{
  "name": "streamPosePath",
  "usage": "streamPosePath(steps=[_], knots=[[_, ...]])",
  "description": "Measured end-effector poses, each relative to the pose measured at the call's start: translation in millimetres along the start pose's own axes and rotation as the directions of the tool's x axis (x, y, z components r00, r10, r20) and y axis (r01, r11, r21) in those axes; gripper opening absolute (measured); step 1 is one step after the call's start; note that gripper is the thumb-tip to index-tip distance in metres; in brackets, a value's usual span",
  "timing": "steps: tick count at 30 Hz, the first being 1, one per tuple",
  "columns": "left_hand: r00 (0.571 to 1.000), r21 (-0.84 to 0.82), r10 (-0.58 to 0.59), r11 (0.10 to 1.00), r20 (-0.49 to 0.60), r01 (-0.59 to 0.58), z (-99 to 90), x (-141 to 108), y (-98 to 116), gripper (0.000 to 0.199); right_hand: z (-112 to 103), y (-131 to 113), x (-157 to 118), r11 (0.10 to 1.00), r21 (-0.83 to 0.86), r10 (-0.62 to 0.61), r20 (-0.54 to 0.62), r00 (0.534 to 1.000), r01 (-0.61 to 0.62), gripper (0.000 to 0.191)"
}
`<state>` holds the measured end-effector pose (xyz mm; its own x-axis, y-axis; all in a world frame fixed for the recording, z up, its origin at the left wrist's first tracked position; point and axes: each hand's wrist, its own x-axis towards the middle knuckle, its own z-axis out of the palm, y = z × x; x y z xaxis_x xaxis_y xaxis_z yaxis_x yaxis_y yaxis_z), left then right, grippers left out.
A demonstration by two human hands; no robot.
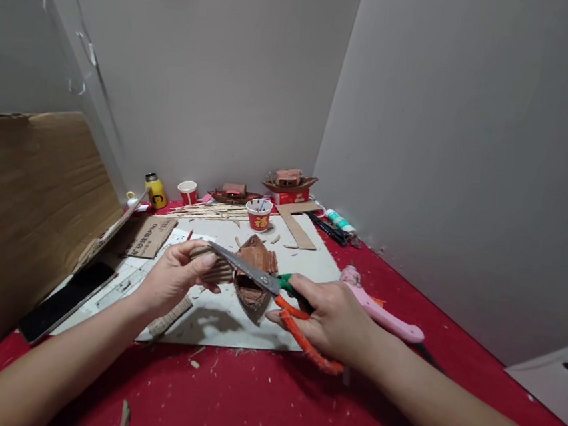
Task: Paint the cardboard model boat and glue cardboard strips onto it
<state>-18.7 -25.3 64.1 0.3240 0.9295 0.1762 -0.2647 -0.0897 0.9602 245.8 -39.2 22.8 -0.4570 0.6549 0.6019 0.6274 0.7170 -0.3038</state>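
Note:
My left hand (177, 275) pinches a small piece of corrugated cardboard (221, 270), its ridges facing me. In my right hand (327, 311) is a pair of scissors (252, 275) with one green and one orange handle. Their blades point left and lie across the upper edge of the cardboard piece; whether they cut into it I cannot tell. Just beyond the scissors a brown model boat (260, 254) rests on the white board, partly hidden by the blades. Another strip of corrugated cardboard (171, 316) lies below my left hand.
A pink glue gun (379, 312) lies right of my right hand. Behind stand a red paper cup (258, 218), thin wooden sticks (204, 211) and another model boat (290, 181) on a red box. A black phone (67, 302) lies left, near a large cardboard sheet (22, 214).

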Motion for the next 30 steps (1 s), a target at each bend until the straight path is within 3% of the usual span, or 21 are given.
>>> streamPosePath(steps=[5, 13, 16, 19, 22, 25, 30], knots=[[0.996, -0.056, 0.003, 0.998, -0.087, -0.008, 0.7, 0.5, 5.8, 0.026, 2.1, 0.0, 1.5, 0.988, 0.133, 0.071, 0.022, 0.997, -0.074, 0.04], [0.985, -0.09, 0.018, 0.995, -0.171, -0.033, 2.9, 3.2, 10.8, 0.03, 1.7, -0.3, 0.2, 0.995, 0.063, 0.078, 0.041, 0.996, -0.081, 0.036], [0.958, -0.091, 0.074, 0.99, -0.277, -0.103, -2.9, 9.7, 18.8, 0.024, 0.1, -0.4, -1.3, 0.998, 0.026, 0.049, 0.07, 0.996, -0.051, 0.037], [0.92, -0.067, 0.127, 0.984, -0.371, -0.163, -13.0, 16.8, 27.9, 0.013, -0.2, -4.6, -2.1, 0.999, -0.036, 0.011, 0.179, 0.984, -0.005, 0.031], [0.917, -0.05, 0.132, 0.985, -0.376, -0.163, -19.8, 20.8, 30.5, 0.009, 1.2, -13.2, -1.6, 0.998, -0.061, -0.005, 0.36, 0.933, 0.029, 0.022], [0.934, -0.046, 0.064, 0.995, -0.35, -0.086, -19.8, 21.3, 24.0, 0.013, 4.1, -21.8, -1.0, 0.998, -0.055, 0.006, 0.537, 0.843, 0.028, 0.019], [0.95, 0.041, -0.022, 0.999, -0.312, 0.036, -19.6, 19.4, 2.9, 0.024, 11.4, -30.3, -2.1, 0.999, -0.022, -0.019, 0.638, 0.77, 0.044, 0.023]])
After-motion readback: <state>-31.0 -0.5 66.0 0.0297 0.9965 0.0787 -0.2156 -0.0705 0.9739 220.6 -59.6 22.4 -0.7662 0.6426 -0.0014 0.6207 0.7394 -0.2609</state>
